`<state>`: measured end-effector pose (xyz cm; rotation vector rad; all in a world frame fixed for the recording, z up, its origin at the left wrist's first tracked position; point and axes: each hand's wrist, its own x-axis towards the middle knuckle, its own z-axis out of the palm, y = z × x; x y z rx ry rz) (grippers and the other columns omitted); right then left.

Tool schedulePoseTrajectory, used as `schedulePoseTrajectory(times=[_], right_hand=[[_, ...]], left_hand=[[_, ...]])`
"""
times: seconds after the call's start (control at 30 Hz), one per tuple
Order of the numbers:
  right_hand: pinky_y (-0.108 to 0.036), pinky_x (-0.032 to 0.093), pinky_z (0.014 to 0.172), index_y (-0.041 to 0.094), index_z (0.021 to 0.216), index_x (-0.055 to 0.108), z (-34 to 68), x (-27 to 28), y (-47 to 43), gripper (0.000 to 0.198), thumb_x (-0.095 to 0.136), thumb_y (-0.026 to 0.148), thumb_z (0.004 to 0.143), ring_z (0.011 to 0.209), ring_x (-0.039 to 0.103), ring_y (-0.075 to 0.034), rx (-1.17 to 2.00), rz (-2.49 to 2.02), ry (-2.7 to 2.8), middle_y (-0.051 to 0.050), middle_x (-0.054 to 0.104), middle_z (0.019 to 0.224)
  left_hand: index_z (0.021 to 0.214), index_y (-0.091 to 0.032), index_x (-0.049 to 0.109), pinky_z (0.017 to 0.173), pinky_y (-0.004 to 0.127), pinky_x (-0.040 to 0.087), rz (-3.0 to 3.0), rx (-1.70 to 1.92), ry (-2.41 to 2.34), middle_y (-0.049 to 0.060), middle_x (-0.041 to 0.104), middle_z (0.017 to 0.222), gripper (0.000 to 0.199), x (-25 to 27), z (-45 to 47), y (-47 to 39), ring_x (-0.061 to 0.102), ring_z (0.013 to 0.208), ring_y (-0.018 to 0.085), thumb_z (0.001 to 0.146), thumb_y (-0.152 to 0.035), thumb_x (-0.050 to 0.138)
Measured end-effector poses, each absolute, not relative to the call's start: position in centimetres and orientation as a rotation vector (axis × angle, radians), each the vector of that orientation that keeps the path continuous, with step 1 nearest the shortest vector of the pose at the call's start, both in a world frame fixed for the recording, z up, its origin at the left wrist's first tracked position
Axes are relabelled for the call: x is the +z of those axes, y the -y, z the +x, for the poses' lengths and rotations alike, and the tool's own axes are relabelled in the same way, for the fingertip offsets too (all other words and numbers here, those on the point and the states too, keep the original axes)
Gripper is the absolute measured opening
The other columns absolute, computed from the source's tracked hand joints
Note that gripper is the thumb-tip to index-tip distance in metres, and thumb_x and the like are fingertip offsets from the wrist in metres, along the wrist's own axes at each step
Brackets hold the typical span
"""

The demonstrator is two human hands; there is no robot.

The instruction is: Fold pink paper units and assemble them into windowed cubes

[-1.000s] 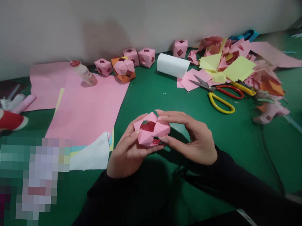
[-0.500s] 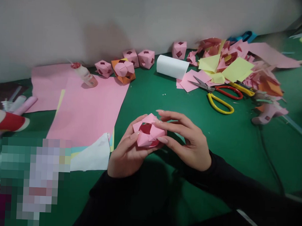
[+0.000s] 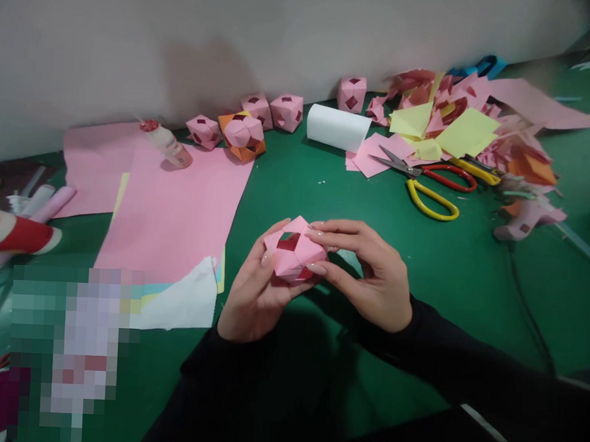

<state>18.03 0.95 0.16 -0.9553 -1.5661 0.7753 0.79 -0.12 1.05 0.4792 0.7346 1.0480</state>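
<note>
Between my hands, above the green table, is a pink folded-paper ball (image 3: 300, 257) with a square opening facing up and left. My left hand (image 3: 255, 288) cups it from below and the left, the thumb resting on its near side. From the right, my right hand (image 3: 366, 266) pinches its edge between the thumb and the fingers. Finished-looking pink paper balls, such as one (image 3: 287, 112) by the wall, have similar square openings. Another pink ball sits inside an orange paper frame (image 3: 250, 150).
Scissors (image 3: 417, 172) with red and yellow handles lie beyond my right hand, near a white paper roll (image 3: 338, 127) and a heap of paper scraps (image 3: 456, 117). Large pink sheets (image 3: 178, 209) lie left, under a small drink bottle (image 3: 166, 144). A glue gun (image 3: 530, 218) with a cord is at right.
The pink paper ball has tilted slightly and shifted a little up and right in the view. My right fingers have closed in more tightly on its edge.
</note>
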Motion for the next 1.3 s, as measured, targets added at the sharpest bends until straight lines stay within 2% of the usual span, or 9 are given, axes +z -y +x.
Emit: schedulePoseTrajectory(times=[0.13, 0.3, 0.47, 0.7, 0.9, 1.03, 1.1, 1.23, 1.3], right_hand=[[-0.036, 0.062, 0.079, 0.028, 0.112, 0.074, 18.0, 0.0, -1.2, 0.027, 0.075, 0.024, 0.085, 0.107, 0.068, -0.023, 0.846, -0.990, 1.459, -0.006, 0.072, 0.114], [-0.038, 0.062, 0.083, 0.028, 0.109, 0.075, 18.1, -0.1, -1.5, 0.024, 0.074, 0.022, 0.086, 0.104, 0.070, -0.021, 0.870, -1.002, 1.432, -0.005, 0.073, 0.117], [-0.038, 0.062, 0.087, 0.027, 0.106, 0.077, 18.0, 0.0, -1.6, 0.022, 0.075, 0.020, 0.085, 0.107, 0.070, -0.022, 0.837, -0.990, 1.429, -0.005, 0.074, 0.113], [-0.036, 0.062, 0.081, 0.027, 0.106, 0.077, 18.0, 0.1, -1.6, 0.023, 0.074, 0.017, 0.085, 0.105, 0.070, -0.021, 0.871, -0.962, 1.425, -0.006, 0.074, 0.112], [-0.036, 0.060, 0.086, 0.026, 0.106, 0.077, 18.2, 0.3, -1.8, 0.026, 0.074, 0.013, 0.084, 0.107, 0.068, -0.021, 0.949, -0.901, 1.393, -0.005, 0.074, 0.109], [-0.038, 0.059, 0.089, 0.026, 0.103, 0.078, 19.0, 0.7, -2.3, 0.023, 0.074, 0.012, 0.084, 0.108, 0.068, -0.022, 1.088, -0.853, 1.360, -0.006, 0.074, 0.108], [-0.037, 0.059, 0.087, 0.026, 0.102, 0.078, 19.5, 1.0, -2.7, 0.022, 0.074, 0.012, 0.084, 0.108, 0.068, -0.021, 1.149, -0.827, 1.350, -0.006, 0.075, 0.108], [-0.036, 0.057, 0.093, 0.027, 0.102, 0.079, 20.1, 1.5, -3.0, 0.023, 0.074, 0.012, 0.085, 0.107, 0.069, -0.020, 1.219, -0.768, 1.357, -0.004, 0.076, 0.107], [-0.036, 0.056, 0.094, 0.027, 0.101, 0.079, 20.3, 1.8, -3.1, 0.024, 0.074, 0.011, 0.085, 0.106, 0.069, -0.019, 1.243, -0.738, 1.361, -0.003, 0.077, 0.106]], left_hand=[[0.141, -0.025, 0.051, 0.101, 0.046, 0.056, 0.451, 1.013, -0.705, 0.013, 0.060, 0.141, 0.050, 1.0, 1.0, 0.0, 0.061, 0.125, 0.033, 0.094, -0.036, 0.062], [0.137, -0.019, 0.055, 0.100, 0.044, 0.057, 0.452, 1.025, -0.700, 0.014, 0.062, 0.137, 0.047, 1.0, 1.3, -0.1, 0.062, 0.123, 0.033, 0.094, -0.036, 0.063], [0.136, -0.021, 0.055, 0.100, 0.044, 0.058, 0.481, 1.005, -0.723, 0.012, 0.055, 0.146, 0.047, 0.7, 1.4, 0.0, 0.055, 0.132, 0.033, 0.094, -0.041, 0.061], [0.133, -0.023, 0.057, 0.093, 0.036, 0.061, 0.489, 1.013, -0.711, 0.010, 0.064, 0.134, 0.040, 0.8, 1.4, 0.0, 0.069, 0.112, 0.025, 0.096, -0.038, 0.059], [0.135, -0.023, 0.056, 0.096, 0.038, 0.059, 0.523, 0.989, -0.728, 0.010, 0.057, 0.145, 0.041, 0.8, 1.2, -0.1, 0.062, 0.124, 0.028, 0.096, -0.039, 0.058], [0.135, -0.020, 0.056, 0.097, 0.043, 0.059, 0.489, 0.918, -0.706, 0.013, 0.060, 0.141, 0.047, 0.7, 0.8, -0.1, 0.063, 0.122, 0.032, 0.096, -0.045, 0.056], [0.134, -0.019, 0.058, 0.092, 0.039, 0.061, 0.513, 0.904, -0.681, 0.013, 0.064, 0.136, 0.051, 0.8, 0.6, 0.0, 0.064, 0.121, 0.032, 0.093, -0.051, 0.058], [0.133, -0.021, 0.060, 0.077, 0.021, 0.062, 0.593, 0.849, -0.628, 0.011, 0.070, 0.125, 0.051, 0.8, 0.4, 0.2, 0.063, 0.123, 0.030, 0.087, -0.044, 0.069], [0.131, -0.021, 0.061, 0.067, 0.018, 0.061, 0.620, 0.793, -0.607, 0.011, 0.072, 0.122, 0.050, 0.7, 0.3, 0.2, 0.066, 0.118, 0.030, 0.089, -0.046, 0.066]])
